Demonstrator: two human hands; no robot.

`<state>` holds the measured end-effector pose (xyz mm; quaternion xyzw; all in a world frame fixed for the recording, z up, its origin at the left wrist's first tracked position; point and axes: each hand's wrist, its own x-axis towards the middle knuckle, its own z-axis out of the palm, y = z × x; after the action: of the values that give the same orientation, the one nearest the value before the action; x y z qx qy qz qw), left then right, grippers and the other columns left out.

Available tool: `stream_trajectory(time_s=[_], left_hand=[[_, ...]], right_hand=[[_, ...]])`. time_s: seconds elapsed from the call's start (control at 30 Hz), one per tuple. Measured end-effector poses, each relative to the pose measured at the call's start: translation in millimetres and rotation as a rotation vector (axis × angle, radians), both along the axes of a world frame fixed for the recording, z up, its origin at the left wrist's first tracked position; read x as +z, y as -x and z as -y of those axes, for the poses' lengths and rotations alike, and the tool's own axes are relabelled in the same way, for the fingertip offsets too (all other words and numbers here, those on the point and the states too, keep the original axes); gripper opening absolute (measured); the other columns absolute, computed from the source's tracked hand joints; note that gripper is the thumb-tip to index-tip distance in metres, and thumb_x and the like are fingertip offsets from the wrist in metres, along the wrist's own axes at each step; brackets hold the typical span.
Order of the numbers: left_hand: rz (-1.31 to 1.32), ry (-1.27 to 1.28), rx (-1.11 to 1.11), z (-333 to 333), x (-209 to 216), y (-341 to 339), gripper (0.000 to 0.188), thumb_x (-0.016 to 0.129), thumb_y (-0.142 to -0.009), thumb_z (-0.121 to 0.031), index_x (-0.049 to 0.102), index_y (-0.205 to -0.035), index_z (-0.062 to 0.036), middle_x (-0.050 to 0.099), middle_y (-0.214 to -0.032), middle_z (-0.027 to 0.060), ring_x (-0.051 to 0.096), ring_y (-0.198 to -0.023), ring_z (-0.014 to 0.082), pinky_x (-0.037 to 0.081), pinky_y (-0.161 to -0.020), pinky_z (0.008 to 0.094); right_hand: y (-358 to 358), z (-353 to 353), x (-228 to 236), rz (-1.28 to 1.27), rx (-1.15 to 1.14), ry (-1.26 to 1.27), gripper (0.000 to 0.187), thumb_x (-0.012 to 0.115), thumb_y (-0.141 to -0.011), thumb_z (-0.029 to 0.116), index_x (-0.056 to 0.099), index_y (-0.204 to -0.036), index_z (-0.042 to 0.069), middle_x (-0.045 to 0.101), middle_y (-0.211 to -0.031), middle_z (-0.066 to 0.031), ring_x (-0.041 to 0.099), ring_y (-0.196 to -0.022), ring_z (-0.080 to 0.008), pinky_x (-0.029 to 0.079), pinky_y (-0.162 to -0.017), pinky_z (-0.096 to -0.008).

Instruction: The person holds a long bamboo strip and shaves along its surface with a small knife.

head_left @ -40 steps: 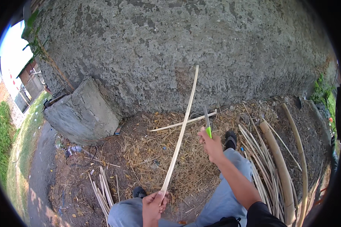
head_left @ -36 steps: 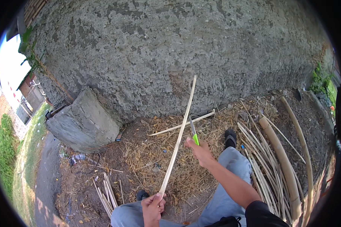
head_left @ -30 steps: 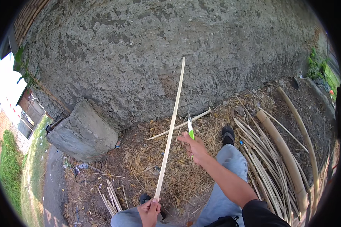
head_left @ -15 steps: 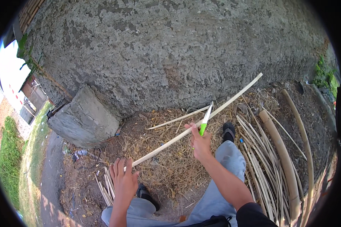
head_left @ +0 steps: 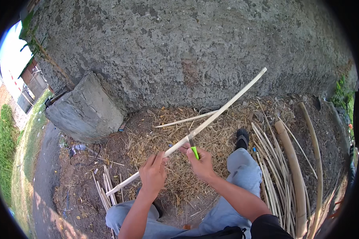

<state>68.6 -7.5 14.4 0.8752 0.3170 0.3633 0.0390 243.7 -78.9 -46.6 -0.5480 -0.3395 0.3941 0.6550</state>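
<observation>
A person seated outdoors looks down at their own two hands, which work on a long pale bamboo strip in front of a rough grey concrete wall. The strip runs on a slant, its upper end rising toward the wall on the right and its lower end pointing down and away from the wall on the left. The left hand is wrapped around the strip near its lower half, fingers curled over it in a firm grasp. The right hand sits just beside it, a little nearer the wall, clenched on a knife with a bright green handle; the blade points up toward the wall and meets the strip. Grey trouser legs stretch out below the hands, and a dark shoe rests on the ground nearer the wall. Between the legs and the wall, the earth is covered with dry straw-like shavings, and a second thin strip lies across them close to the wall's foot. A tilted grey stone block leans against the wall to the left. Away from the wall on the right lies a heap of long bamboo poles and slats. A smaller bundle of short split sticks lies on the dirt left of the legs, well away from the wall. No container shows anywhere in view; everything lies loose on the ground.
</observation>
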Motion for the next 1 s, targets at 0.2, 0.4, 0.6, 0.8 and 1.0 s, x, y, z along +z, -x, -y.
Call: stream_trajectory(time_s=[0.2, 0.4, 0.6, 0.8, 1.0], left_hand=[[0.107, -0.026, 0.101, 2.6, 15.5, 36.4, 0.017, 0.072, -0.083, -0.004, 0.071, -0.101, -0.0037, 0.061, -0.075, 0.0099, 0.059, -0.059, 0.0297, 0.045, -0.055, 0.039], [0.023, 0.099, 0.021, 14.8, 20.5, 57.8, 0.018, 0.073, -0.083, -0.005, 0.072, -0.101, -0.0025, 0.059, -0.071, 0.0111, 0.056, -0.053, 0.0264, 0.042, -0.051, 0.0363], [-0.146, 0.232, -0.003, 11.8, 19.9, 67.5, 0.03, 0.074, -0.083, -0.009, 0.07, -0.113, -0.0042, 0.065, -0.087, 0.0113, 0.061, -0.074, 0.0285, 0.048, -0.07, 0.0402], [-0.233, -0.068, -0.012, 23.0, 12.6, 36.1, 0.05, 0.074, -0.085, -0.021, 0.06, -0.13, -0.0035, 0.063, -0.109, 0.0131, 0.06, -0.101, 0.0339, 0.045, -0.093, 0.0465], [-0.206, 0.147, 0.013, 14.2, -7.8, 31.7, 0.037, 0.072, -0.088, -0.022, 0.065, -0.12, -0.0047, 0.064, -0.099, 0.0127, 0.065, -0.086, 0.0336, 0.05, -0.076, 0.0443]], right_hand=[[-28.6, 7.6, 5.7, -0.007, -0.245, -0.159, 0.047, 0.061, -0.103, 0.033, 0.061, -0.13, -0.005, 0.074, -0.113, -0.0133, 0.054, -0.071, -0.0027, 0.047, -0.067, -0.0215], [-47.4, 10.2, 9.5, -0.22, -0.225, -0.179, 0.041, 0.063, -0.102, 0.028, 0.061, -0.129, -0.003, 0.072, -0.115, -0.0204, 0.038, -0.047, -0.0008, 0.03, -0.04, -0.0197], [-31.4, 4.0, 6.7, -0.393, -0.232, -0.118, 0.022, 0.07, -0.097, 0.022, 0.063, -0.095, 0.002, 0.042, -0.053, 0.0066, 0.034, -0.039, -0.0029, 0.024, -0.036, -0.0234], [-9.6, -0.7, 10.9, -0.411, -0.329, -0.107, 0.022, 0.069, -0.098, 0.02, 0.059, -0.087, 0.004, 0.053, -0.057, 0.0019, 0.034, -0.039, -0.0021, 0.023, -0.036, -0.024], [-5.2, 7.4, 10.0, -0.378, -0.222, -0.125, 0.021, 0.065, -0.1, 0.02, 0.062, -0.092, 0.001, 0.065, -0.066, -0.0033, 0.035, -0.042, -0.0015, 0.025, -0.038, -0.0226]])
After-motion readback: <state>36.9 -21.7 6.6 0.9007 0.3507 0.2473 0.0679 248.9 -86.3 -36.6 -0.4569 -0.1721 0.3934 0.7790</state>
